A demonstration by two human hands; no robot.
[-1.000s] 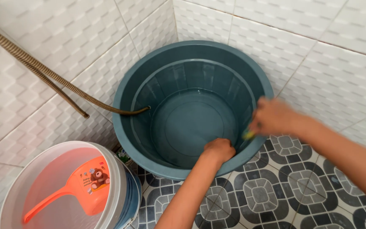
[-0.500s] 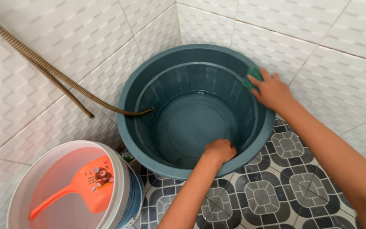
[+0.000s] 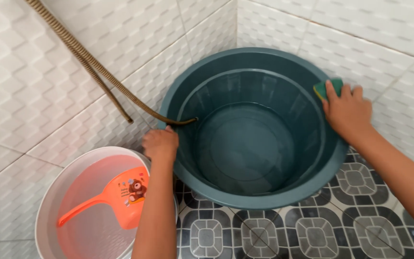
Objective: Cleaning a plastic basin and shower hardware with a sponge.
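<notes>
Pressing down with fingers spread almost flat, the right hand [image 3: 347, 112] pins a green and yellow sponge [image 3: 328, 89] against the far right rim of the big teal tub [image 3: 202, 86]; only the sponge's upper corner shows past the fingertips, the rest lying under the palm. Across the tub, the left hand [image 3: 160, 144] is curled shut over the near left rim, knuckles up, just beside the spot where a ribbed brown hose [image 3: 97, 72] crosses the rim and dips inside. Whether the fingers also touch the hose cannot be told, since they wrap out of sight over the edge.

Both forearms run off the bottom and right edges. The left forearm covers part of a white bucket [image 3: 53, 192] standing at the lower left, and inside that bucket an orange dipper [image 3: 116, 196] lies under water, its shape softened by the surface.

Set in the corner where two white tiled walls [image 3: 34, 96] meet, the tub rests on a grey patterned tile floor [image 3: 274, 235]. Its inside is ribbed, with a stepped ledge below the rim, and a shallow layer of clear water covers the round bottom.
</notes>
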